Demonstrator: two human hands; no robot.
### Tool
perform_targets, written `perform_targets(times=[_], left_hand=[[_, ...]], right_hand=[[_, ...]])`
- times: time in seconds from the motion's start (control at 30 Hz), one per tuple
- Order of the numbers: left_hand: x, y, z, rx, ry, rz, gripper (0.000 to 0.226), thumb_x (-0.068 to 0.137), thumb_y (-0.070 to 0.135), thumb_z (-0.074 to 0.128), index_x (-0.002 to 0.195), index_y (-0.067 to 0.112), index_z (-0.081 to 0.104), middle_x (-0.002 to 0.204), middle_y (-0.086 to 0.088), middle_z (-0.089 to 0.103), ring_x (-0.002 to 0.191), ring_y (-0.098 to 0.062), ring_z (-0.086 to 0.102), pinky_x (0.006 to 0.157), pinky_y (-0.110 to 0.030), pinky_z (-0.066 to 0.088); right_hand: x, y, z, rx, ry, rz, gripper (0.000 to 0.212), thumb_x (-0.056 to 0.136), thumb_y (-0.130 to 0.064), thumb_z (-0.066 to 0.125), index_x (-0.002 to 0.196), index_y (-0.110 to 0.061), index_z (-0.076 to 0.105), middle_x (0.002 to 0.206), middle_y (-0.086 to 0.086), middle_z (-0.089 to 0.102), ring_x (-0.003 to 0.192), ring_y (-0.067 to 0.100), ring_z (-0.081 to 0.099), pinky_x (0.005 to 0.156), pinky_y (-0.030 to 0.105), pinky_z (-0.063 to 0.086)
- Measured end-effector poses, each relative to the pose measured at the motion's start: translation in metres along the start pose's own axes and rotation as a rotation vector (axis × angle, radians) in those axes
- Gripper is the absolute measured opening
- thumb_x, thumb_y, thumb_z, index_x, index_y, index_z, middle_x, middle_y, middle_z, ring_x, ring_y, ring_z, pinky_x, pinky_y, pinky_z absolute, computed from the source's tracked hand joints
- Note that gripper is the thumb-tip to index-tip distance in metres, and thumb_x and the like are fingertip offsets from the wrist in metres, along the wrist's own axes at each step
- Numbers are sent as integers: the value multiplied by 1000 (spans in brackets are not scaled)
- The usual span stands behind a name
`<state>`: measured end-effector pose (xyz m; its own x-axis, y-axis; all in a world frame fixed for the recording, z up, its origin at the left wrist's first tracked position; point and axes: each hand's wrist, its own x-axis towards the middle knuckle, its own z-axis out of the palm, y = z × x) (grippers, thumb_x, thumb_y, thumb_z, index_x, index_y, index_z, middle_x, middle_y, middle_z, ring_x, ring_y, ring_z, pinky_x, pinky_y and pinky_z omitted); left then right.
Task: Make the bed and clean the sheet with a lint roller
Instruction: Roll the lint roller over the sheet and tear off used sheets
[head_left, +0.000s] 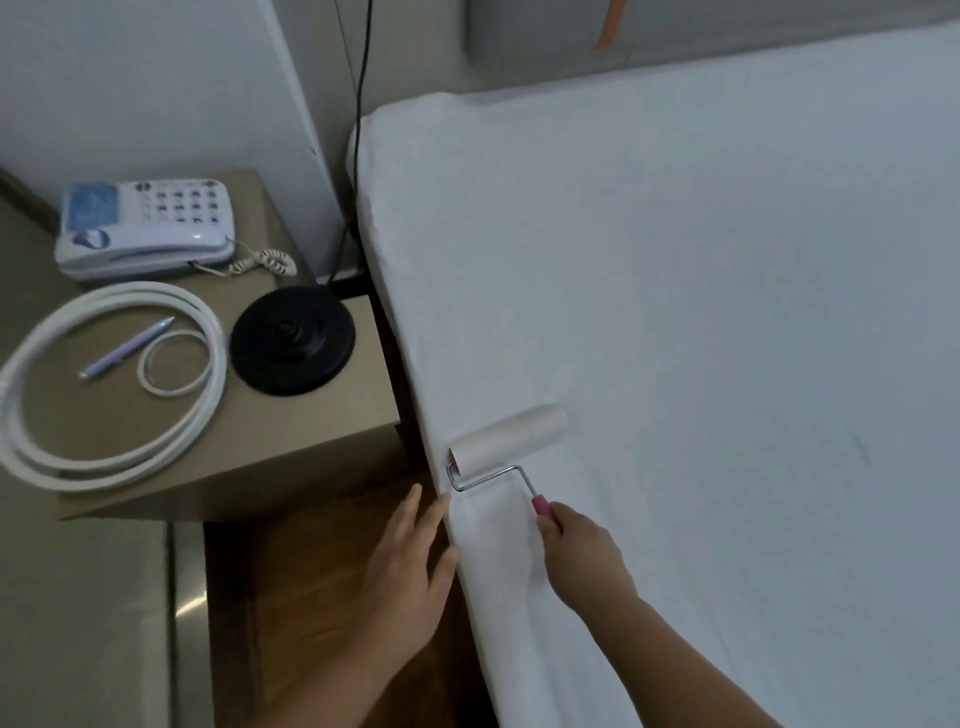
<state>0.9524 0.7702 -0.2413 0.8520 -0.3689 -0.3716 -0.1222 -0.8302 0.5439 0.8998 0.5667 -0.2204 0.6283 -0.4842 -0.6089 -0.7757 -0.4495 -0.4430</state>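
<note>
A white sheet (701, 312) covers the bed and fills the right side of the head view. A lint roller (509, 439) with a white roll, bent metal rod and pink handle lies on the sheet near the bed's left edge. My right hand (584, 556) is shut on the pink handle, just below the roll. My left hand (410, 577) is flat with its fingers apart, holding nothing. Its fingertips rest against the side of the mattress at the left edge, beside the roller.
A tan nightstand (291, 421) stands left of the bed. On it are a white telephone (145, 228), a coiled white hose (104, 384), a pen (127, 348) and a black round base (293, 340). A black cable (358, 130) hangs between the wall and the bed.
</note>
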Motion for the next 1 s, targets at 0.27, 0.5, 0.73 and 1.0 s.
perform_targets(times=[0.27, 0.5, 0.73, 1.0], left_hand=[[80, 30, -45, 50, 54, 117, 58, 99, 53, 38, 151, 49, 14, 155, 30, -6, 144, 4, -7, 115, -24, 7], [170, 19, -81, 147, -5, 248, 44, 102, 48, 36, 144, 38, 40, 157, 15, 26, 148, -6, 8, 116, -24, 8], [285, 18, -103, 518, -115, 336, 83, 93, 66, 42, 155, 32, 0, 163, -11, -20, 147, -34, -24, 112, -49, -19], [345, 31, -101, 582, -210, 214, 103, 85, 59, 61, 156, 26, -5, 156, -32, -22, 142, -53, -23, 117, -57, -3]], right_hand=[[69, -82, -1, 59, 13, -6, 43, 101, -54, 27, 91, -27, 58, 79, -9, 62, 73, 9, 57, 66, 31, 46], [180, -195, -2, 47, 80, -56, 39, 104, -47, 27, 87, -26, 54, 75, -10, 53, 66, 4, 46, 55, 28, 31], [292, -312, -23, -7, 95, -80, 40, 104, -45, 30, 111, -21, 61, 81, -5, 51, 76, 18, 48, 70, 32, 38], [385, -416, -53, -121, 104, -86, 25, 101, -35, 40, 97, -13, 52, 80, 5, 54, 75, 29, 59, 75, 39, 56]])
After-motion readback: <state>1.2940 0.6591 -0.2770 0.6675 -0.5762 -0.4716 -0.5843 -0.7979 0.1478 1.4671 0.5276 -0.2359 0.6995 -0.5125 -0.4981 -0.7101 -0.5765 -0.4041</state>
